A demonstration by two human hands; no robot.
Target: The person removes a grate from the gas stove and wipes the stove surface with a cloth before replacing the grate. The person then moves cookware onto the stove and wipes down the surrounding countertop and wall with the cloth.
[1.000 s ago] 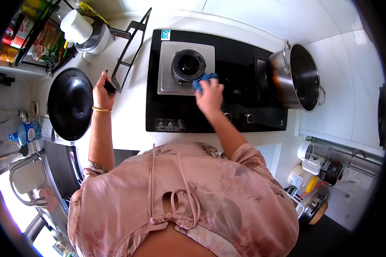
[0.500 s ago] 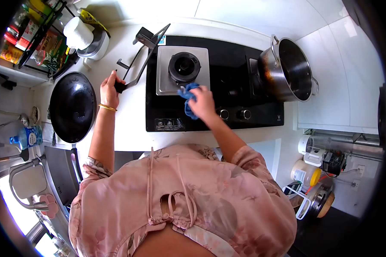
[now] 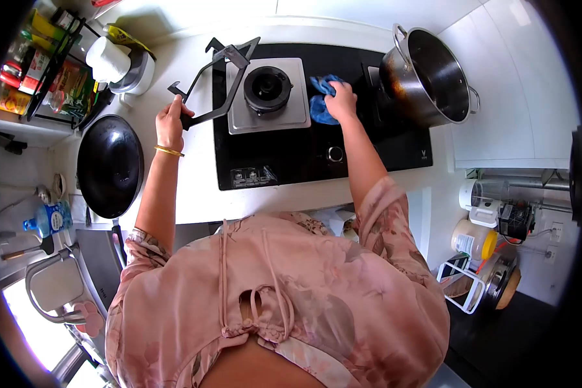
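Note:
My left hand (image 3: 172, 123) is closed round one corner of a black pot stand (image 3: 229, 97), a square metal frame with prongs. It is held tilted, with its far side over the left edge of the gas hob (image 3: 284, 152). My right hand (image 3: 343, 102) is closed on a blue cloth (image 3: 322, 115), at the right edge of the square steel burner plate (image 3: 238, 116). The round black burner (image 3: 267, 89) sits bare on that plate. Part of the cloth is hidden under my fingers.
A large steel pot (image 3: 410, 81) with scorched sides stands at the hob's right end. To the left lies a black frying pan (image 3: 110, 168), its handle toward me. Behind it are a spice rack (image 3: 55, 71) and a white container (image 3: 132, 71). A control knob (image 3: 334, 154) faces me.
My right hand has moved the blue cloth rightward and farther away, from the burner plate's front edge to its right side. My left hand has shifted the pot stand slightly toward the burner.

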